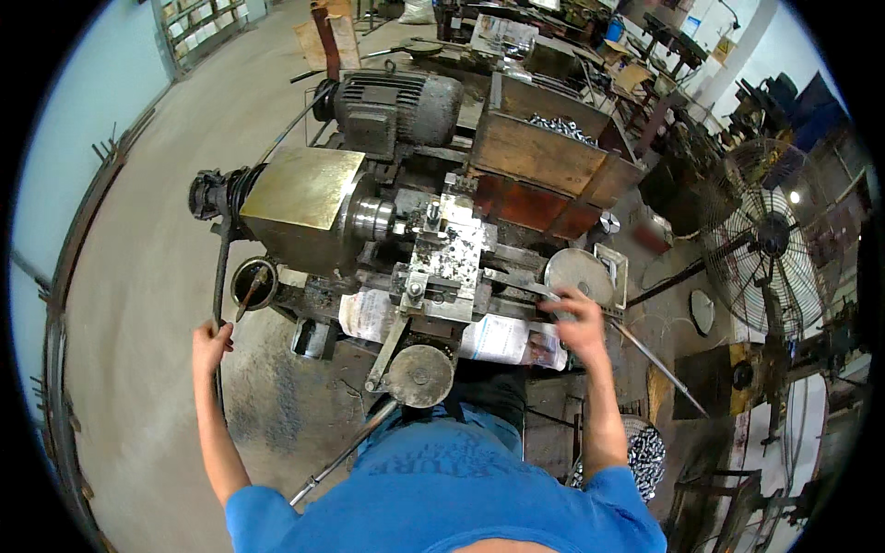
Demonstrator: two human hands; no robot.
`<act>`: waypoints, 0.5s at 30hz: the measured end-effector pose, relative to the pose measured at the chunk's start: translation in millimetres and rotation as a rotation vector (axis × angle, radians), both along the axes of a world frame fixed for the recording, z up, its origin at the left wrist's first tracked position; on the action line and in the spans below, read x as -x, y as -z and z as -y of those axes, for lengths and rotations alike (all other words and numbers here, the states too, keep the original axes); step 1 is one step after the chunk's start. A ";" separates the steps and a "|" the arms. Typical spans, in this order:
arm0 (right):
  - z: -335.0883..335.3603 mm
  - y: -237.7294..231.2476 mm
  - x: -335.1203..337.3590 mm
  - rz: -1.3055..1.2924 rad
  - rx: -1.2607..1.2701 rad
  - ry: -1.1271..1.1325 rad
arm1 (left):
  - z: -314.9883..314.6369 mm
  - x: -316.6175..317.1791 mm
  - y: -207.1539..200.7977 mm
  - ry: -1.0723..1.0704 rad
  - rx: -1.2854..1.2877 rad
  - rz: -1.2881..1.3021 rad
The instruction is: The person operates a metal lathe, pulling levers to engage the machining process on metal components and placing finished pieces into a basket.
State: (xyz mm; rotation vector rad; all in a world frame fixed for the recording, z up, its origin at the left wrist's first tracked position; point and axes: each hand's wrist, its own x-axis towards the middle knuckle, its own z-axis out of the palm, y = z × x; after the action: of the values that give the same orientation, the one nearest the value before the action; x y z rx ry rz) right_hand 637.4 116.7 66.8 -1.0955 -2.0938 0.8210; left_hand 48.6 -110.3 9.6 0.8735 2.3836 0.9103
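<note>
Lathe (pixel 450 241) stands directly in front of the person, its headstock (pixel 304 189) with a brass-coloured top to the left and its slide near the middle. The left hand (pixel 213 341) is closed around a long dark rod (pixel 222 276) that runs upright beside the headstock. The right hand (pixel 579 323) has its fingers partly curled at the end of a flat metal lever (pixel 519 283); whether it grips the lever I cannot tell. Just beyond that hand lies a round metal disc (pixel 579 275). A round pot (pixel 269 293) with a brush (pixel 249 297) in it sits near the left hand. Behind the lathe are a ribbed electric motor (pixel 398 103) and a wooden box (pixel 539 152) holding small shiny metal parts (pixel 560 127). A caged fan (pixel 772 235) stands to the right.
</note>
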 end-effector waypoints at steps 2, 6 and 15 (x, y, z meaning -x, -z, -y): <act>-19.6 -23.3 76.7 -0.003 -0.126 -0.260 | 5.1 -13.3 -9.6 0.004 0.138 -0.300; -55.0 -44.1 207.6 0.392 -0.489 -0.416 | 29.2 -33.9 -26.9 0.050 0.181 -0.454; -78.4 -13.1 269.4 0.760 -0.533 -0.461 | 66.6 -46.6 -3.9 -0.145 0.136 -0.292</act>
State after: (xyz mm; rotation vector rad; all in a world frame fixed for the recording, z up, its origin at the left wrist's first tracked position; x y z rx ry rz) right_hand 368.1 195.1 79.9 -0.6782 -3.0225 -0.0419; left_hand 95.2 -176.9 13.6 0.8379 2.7536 0.7010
